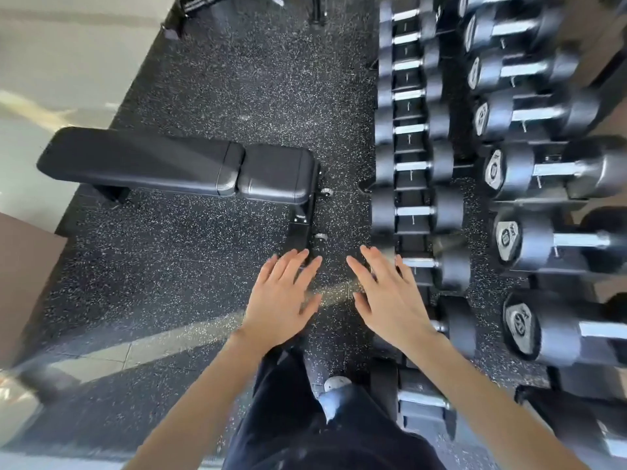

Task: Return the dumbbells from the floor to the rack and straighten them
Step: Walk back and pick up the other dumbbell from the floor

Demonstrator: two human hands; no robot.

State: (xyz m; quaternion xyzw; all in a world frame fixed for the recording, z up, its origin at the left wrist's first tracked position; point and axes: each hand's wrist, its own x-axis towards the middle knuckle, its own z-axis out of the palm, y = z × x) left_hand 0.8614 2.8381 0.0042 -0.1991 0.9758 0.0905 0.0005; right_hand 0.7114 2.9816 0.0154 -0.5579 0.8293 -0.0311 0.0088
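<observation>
Speckled rubber floor (203, 79), bench (176, 167) at left. Dumbbells (417, 212) sit on rack (411, 189) at right (none seen on floor). Left hand (281, 300), right hand (390, 300) spread, empty. Likely heavy, rigid; grasp steel handle mid-bar.

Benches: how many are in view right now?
1: the black padded bench on the floor, left of the dumbbell rack. Cropped equipment at the top edge might be another.
</observation>
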